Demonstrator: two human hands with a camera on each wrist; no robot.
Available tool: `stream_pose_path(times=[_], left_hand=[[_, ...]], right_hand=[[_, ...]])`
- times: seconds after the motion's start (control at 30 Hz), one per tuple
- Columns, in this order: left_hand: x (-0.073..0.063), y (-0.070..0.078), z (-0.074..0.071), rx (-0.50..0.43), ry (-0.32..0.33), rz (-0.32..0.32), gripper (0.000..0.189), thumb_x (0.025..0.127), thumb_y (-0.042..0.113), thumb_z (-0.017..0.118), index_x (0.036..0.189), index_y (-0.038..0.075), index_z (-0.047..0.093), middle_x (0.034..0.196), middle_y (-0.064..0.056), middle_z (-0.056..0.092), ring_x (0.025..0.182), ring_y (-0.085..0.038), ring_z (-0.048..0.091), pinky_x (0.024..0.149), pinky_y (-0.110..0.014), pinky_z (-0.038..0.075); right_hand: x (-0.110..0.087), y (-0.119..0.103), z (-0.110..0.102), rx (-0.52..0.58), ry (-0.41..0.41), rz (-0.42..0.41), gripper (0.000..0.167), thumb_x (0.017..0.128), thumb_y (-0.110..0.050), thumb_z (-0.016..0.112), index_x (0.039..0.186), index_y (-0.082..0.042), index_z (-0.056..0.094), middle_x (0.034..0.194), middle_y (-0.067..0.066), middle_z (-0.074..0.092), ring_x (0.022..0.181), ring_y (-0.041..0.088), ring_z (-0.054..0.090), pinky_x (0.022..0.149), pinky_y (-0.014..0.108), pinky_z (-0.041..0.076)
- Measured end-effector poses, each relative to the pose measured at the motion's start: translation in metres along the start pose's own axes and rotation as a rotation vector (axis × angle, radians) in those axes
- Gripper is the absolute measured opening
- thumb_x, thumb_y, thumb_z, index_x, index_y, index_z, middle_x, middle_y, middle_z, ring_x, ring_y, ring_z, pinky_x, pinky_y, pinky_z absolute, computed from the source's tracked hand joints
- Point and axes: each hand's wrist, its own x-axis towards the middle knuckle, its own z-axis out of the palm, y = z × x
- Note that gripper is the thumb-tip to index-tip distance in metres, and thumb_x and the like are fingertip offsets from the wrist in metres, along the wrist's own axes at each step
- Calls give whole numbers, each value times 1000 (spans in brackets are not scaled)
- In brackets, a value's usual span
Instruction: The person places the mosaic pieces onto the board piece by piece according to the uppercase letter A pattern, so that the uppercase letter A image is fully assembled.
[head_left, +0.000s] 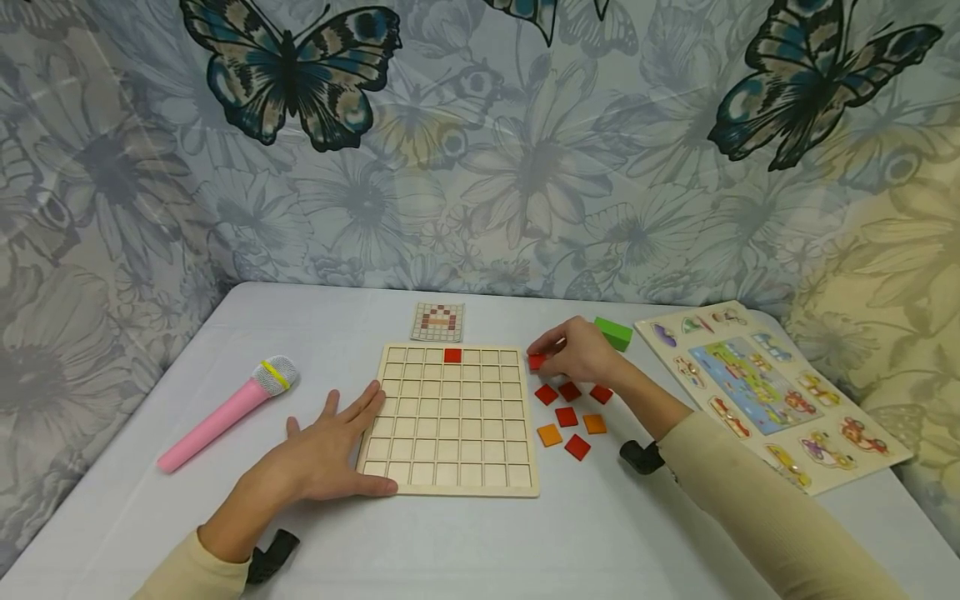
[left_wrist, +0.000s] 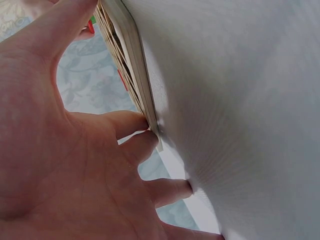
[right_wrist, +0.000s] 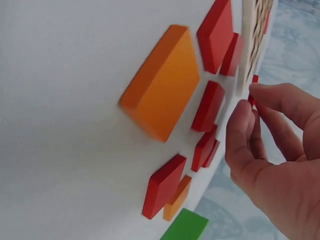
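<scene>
My right grip (head_left: 579,353) is almost closed, with my thumb and fingers pinching a red tile (head_left: 536,362) at two o'clock of the wooden board (head_left: 446,429). My left grip (head_left: 326,454) is spread wide, its thumb and some fingers touching the board's edge at nine o'clock. One red square (head_left: 453,356) sits in the board at twelve o'clock. Loose tiles (head_left: 567,417) lie on the desk (head_left: 450,550) at three o'clock.
</scene>
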Motion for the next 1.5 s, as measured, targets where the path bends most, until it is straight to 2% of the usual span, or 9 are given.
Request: stream_pose_path(times=[0.33, 0.5, 0.7, 0.87, 1.1, 1.37, 1.5], left_hand=[[0, -1, 0, -6, 2, 1, 127, 74, 79, 76, 168, 17, 19, 177, 1, 12, 154, -59, 15, 95, -95, 18], [0, -1, 0, -7, 2, 3, 126, 74, 78, 76, 168, 16, 19, 177, 1, 12, 154, -59, 15, 95, -95, 18], [1, -1, 0, -11, 5, 2, 126, 74, 78, 77, 168, 16, 20, 177, 1, 12, 154, -59, 15, 95, -95, 17], [1, -1, 0, -7, 5, 1, 127, 73, 78, 77, 168, 16, 20, 177, 1, 12, 154, -60, 15, 95, -95, 17], [2, -2, 1, -12, 3, -2, 128, 73, 78, 78, 169, 17, 17, 177, 2, 10, 154, -60, 14, 95, -95, 16], [1, -1, 1, -14, 5, 0, 128, 73, 78, 77, 169, 17, 18, 177, 2, 11, 154, -60, 14, 95, -95, 16], [1, -1, 0, -13, 5, -1, 128, 73, 78, 77, 169, 17, 18, 177, 2, 11, 154, -60, 14, 95, -95, 16]], right_hand=[[1, -7, 7, 115, -16, 49, 28, 84, -9, 84, 111, -12, 82, 101, 9, 76, 86, 21, 66, 73, 33, 58], [1, -12, 13, 177, -38, 50, 28, 83, -7, 85, 111, -11, 82, 106, 11, 77, 89, 23, 67, 76, 34, 58], [6, -22, 20, 189, -49, 20, 26, 84, -9, 85, 110, -12, 83, 111, 9, 76, 94, 21, 65, 78, 32, 57], [10, -29, 27, 242, -69, 15, 29, 83, -3, 84, 111, -7, 82, 109, 13, 75, 91, 22, 63, 77, 33, 57], [15, -38, 37, 219, -76, 20, 26, 84, -6, 85, 110, -11, 83, 120, 10, 73, 99, 22, 61, 81, 30, 52], [19, -47, 47, 276, -93, 26, 30, 80, 5, 83, 107, -7, 82, 101, 10, 72, 90, 21, 62, 75, 28, 54], [21, -52, 48, 259, -94, 15, 30, 79, 5, 82, 106, -7, 82, 100, 9, 72, 91, 21, 62, 75, 28, 54]])
